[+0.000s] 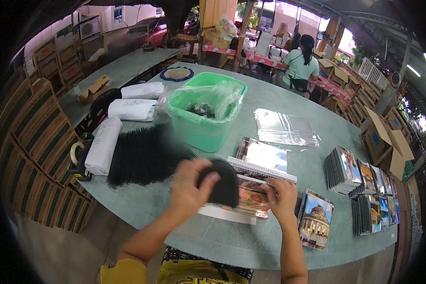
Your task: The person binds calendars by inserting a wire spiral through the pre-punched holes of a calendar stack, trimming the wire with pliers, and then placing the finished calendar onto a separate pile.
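Over the grey-green tabletop [241, 241], left hand [189, 187] clamps a rounded black piece [227, 184]; right hand [283, 196] touches a glossy multicoloured booklet [253, 201], grip's unclear tbh.

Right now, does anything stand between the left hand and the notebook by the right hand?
Yes: the curved black piece held in the left hand lies between them, hiding part of the notebook. Nothing else visible does.
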Demonstrator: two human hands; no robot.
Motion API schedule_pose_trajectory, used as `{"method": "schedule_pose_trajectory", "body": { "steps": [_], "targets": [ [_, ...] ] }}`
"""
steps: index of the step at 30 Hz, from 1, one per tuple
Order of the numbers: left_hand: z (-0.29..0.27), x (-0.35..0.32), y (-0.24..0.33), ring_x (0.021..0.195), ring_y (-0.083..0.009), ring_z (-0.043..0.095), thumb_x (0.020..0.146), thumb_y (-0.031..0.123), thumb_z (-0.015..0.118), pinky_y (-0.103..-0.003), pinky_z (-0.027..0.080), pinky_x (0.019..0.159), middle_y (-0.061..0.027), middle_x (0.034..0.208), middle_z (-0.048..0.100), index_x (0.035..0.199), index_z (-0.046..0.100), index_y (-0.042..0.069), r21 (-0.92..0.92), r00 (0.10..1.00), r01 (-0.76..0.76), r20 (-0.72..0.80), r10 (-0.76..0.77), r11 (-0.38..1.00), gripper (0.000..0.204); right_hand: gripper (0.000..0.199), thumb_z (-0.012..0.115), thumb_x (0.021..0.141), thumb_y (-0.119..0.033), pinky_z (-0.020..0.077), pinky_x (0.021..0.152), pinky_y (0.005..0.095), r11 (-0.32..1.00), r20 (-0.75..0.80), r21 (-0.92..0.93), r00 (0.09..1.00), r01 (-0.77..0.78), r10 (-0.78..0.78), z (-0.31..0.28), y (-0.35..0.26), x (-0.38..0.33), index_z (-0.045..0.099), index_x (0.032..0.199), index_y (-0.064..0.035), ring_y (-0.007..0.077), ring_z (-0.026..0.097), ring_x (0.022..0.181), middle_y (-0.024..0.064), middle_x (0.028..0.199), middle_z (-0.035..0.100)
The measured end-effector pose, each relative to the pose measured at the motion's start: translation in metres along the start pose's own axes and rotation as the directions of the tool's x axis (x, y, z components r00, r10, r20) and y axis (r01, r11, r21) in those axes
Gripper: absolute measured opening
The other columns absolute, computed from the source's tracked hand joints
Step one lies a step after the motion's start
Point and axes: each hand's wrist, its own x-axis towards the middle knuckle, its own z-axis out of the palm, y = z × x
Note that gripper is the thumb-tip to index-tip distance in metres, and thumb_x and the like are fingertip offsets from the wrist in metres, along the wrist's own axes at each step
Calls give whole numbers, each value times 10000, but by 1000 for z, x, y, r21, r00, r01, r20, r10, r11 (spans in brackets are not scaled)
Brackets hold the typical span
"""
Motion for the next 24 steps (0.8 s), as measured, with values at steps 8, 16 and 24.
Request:
{"method": "schedule_pose_trajectory", "body": {
  "steps": [8,16,24],
  "targets": [
    [1,9,-14,629,-252,579,780,146,646,-376,473,510,-96,845,510,1078,616,149,155,944,-206,-229,238,966,300,101,664,738,-126,338,571,334,1000,0,16,1000,16,-16,14,-18,6,663,839,-117,204,552,628,29,672,597],
    [-7,15,-12,679,-241,581,757,85,660,-344,486,563,-95,837,499,1050,636,157,113,935,-227,-252,249,967,303,95,664,750,-157,330,561,336,998,14,66,1000,-5,5,15,-16,6,667,839,-124,207,540,598,25,660,591],
    [13,13,-7,705,-220,561,720,46,669,-317,484,616,-71,865,523,1044,644,152,45,972,-200,-117,204,979,342,107,664,754,-168,340,578,340,997,24,66,999,-32,31,15,-15,1,670,852,-128,204,546,637,22,666,586]
  ]
}}
